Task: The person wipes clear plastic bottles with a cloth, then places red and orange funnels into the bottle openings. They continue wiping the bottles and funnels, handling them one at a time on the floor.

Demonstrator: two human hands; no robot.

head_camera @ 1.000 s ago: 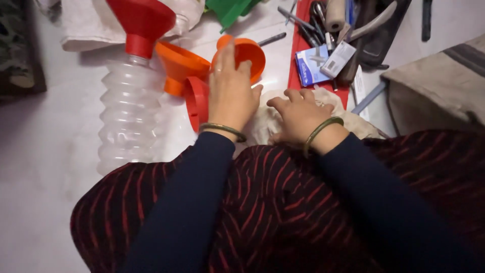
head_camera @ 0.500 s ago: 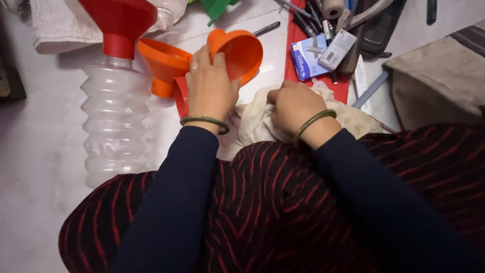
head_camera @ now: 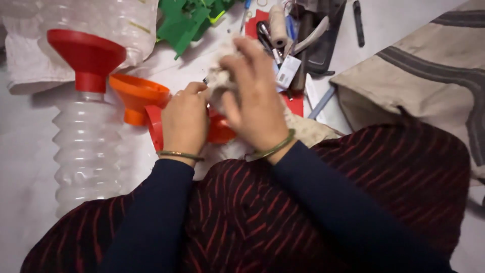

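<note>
My left hand (head_camera: 184, 124) grips a red-orange funnel (head_camera: 220, 129), mostly hidden behind both hands. My right hand (head_camera: 255, 98) is raised just above it and holds a crumpled whitish cloth (head_camera: 218, 81) against the funnel's upper side. Both wrists carry thin green bangles and dark blue sleeves. More whitish cloth (head_camera: 308, 131) lies under the right wrist on my lap. Another red funnel piece (head_camera: 154, 126) stands on edge just left of my left hand.
A clear ribbed plastic bottle (head_camera: 83, 151) with a red funnel (head_camera: 88, 55) in its neck stands at left. An orange funnel (head_camera: 139, 96) lies beside it. Behind are green plastic pieces (head_camera: 189, 20), a red tray of tools (head_camera: 293, 35) and a beige striped bag (head_camera: 429, 65).
My right hand has lifted off my lap with the cloth and come up over the funnel. My left hand stays on the funnel. The camera has tilted.
</note>
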